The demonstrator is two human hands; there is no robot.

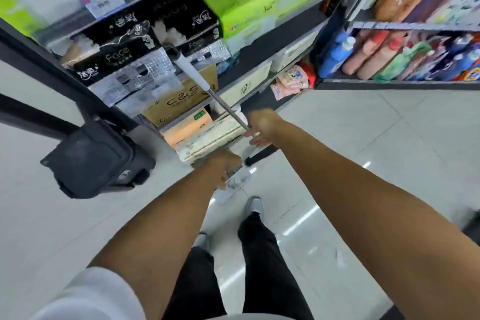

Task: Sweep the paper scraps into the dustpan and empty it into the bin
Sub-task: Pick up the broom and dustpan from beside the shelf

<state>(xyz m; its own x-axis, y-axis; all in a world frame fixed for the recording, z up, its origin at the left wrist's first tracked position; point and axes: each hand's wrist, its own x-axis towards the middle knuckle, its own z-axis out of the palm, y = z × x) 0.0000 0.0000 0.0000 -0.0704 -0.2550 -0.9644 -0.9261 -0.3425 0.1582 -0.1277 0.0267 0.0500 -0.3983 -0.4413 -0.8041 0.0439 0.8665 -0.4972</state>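
- Just ahead of my feet, low by the bottom shelf (pixel 249 78), a long handle (pixel 207 86) stands leaning: white grip w/ black cap up top-left, thin metal rod running down-right toward my right hand (pixel 262 126).
- Long axis = diagonal, upper-left to lower-right, top end tilted away from me toward the tissue boxes (pixel 145 41).
- R hand: fingers loose and spread, not closed. Fingertips touch or nearly touch the rod's lower part; can't tell which, frame is blurry. I'd call it reaching, no grip yet.
- L hand (pixel 226 169): curled shut on smth pale and crumpled, prob. paper scraps (pixel 237 182) or a white part of the tool; too smeared to be sure. It sits below and nearer me than the R hand.
- Below the R hand a dark bar (pixel 259 154) lies near the floor (pixel 363 150), maybe the dustpan or broom foot; can't tell.
- One small pale scrap (pixel 340 257) on the tiles to my right, well apart from both hands.
- Black box-like thing (pixel 96 161) on the floor to my left, poss. the bin, unconfirmed.
- My read: R hand is nearer the rod, so it should close on it; rod lies fwd and left of the palm, so the grip wants to wrap across the diagonal.
- Risk: leaning handle could slide along the shelf if nudged before gripped.
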